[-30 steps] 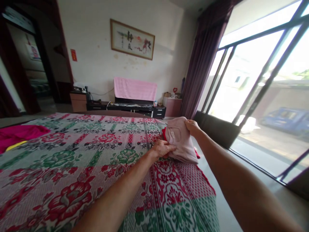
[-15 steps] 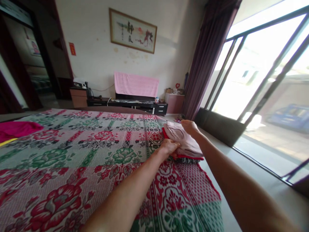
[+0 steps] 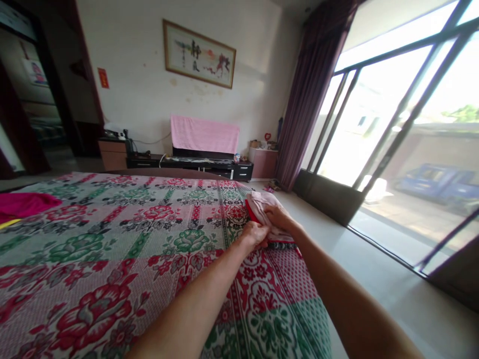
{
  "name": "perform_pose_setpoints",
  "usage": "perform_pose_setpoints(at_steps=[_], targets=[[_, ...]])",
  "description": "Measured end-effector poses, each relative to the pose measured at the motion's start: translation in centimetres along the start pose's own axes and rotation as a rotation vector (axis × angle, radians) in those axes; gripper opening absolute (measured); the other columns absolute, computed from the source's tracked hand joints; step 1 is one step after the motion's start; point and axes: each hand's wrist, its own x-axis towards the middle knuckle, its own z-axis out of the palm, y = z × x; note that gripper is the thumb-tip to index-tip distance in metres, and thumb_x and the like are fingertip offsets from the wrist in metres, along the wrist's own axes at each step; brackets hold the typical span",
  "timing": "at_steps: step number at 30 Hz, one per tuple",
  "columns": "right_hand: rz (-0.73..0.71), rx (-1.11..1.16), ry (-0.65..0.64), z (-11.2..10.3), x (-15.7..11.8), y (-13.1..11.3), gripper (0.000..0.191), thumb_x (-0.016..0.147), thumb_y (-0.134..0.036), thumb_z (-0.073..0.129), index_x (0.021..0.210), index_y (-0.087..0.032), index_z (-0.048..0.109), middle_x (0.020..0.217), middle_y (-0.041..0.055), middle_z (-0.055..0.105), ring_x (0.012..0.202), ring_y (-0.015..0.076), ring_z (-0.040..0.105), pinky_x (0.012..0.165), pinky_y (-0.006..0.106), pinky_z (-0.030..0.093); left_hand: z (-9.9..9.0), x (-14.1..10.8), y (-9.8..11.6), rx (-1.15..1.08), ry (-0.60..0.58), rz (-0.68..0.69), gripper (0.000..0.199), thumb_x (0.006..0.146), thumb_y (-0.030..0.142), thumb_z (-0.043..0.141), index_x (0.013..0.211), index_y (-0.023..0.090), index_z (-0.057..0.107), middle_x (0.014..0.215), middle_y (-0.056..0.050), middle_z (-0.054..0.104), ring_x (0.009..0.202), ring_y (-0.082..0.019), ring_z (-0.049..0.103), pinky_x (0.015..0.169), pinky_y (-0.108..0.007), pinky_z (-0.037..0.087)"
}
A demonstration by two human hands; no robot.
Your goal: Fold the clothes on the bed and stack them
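Note:
Near the right edge of the flowered cover [image 3: 145,239] lies a small stack of folded clothes, with a pale pink garment [image 3: 261,198] on top. Red cloth [image 3: 251,212] shows beneath it, and a black-and-white patterned piece [image 3: 283,246] is at the bottom. At the near left side of the stack, my left hand [image 3: 255,235] is closed on the pink garment's edge, its fingertips partly hidden. My right hand [image 3: 280,218] rests across the top with its fingers bent into the pink cloth, close beside my left hand.
A magenta cloth [image 3: 28,205] with a yellow edge lies at the far left of the cover. Beyond stand a low black cabinet [image 3: 243,171] and a television under a pink towel [image 3: 204,133]. Pale floor [image 3: 368,269] and glass doors are on the right.
My right hand has moved left and inward, from the stack's far right edge onto its top. My left hand stays at the near left side. The view has shifted slightly right.

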Motion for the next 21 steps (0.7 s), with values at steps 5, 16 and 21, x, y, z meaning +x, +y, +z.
perform_pose_setpoints(at_steps=[5,16,21], targets=[[0.012,-0.104,0.024,-1.0,-1.6,-2.8,0.03,0.086,-0.021,0.044,0.098,-0.021,0.071,0.102,0.0072,0.069,0.094,0.021,0.06,0.083,0.029,0.04,-4.5,-1.9,-2.7,0.118,0.004,0.05,0.025,0.078,0.033,0.057,0.081,0.013,0.071,0.06,-0.002,0.065,0.049,-0.011,0.057,0.047,-0.02,0.036],[-0.445,0.026,-0.036,8.3,-9.5,-18.6,0.023,0.089,-0.021,0.046,0.097,-0.021,0.067,0.102,0.0058,0.069,0.102,0.0185,0.057,0.093,0.032,0.032,-19.6,-7.9,-12.3,0.696,0.445,0.164,0.027,0.084,0.028,0.045,0.076,0.019,0.069,0.075,-0.004,0.069,0.077,-0.016,0.062,0.066,-0.022,0.037],[-0.456,0.065,-0.181,12.3,-10.1,-24.7,0.025,0.088,-0.02,0.045,0.097,-0.024,0.069,0.099,0.0041,0.07,0.097,0.0174,0.061,0.084,0.027,0.038,-26.8,-11.6,-16.4,1.007,0.575,0.224,0.032,0.085,0.025,0.04,0.076,0.021,0.07,0.085,-0.007,0.069,0.082,-0.019,0.062,0.076,-0.026,0.041]])
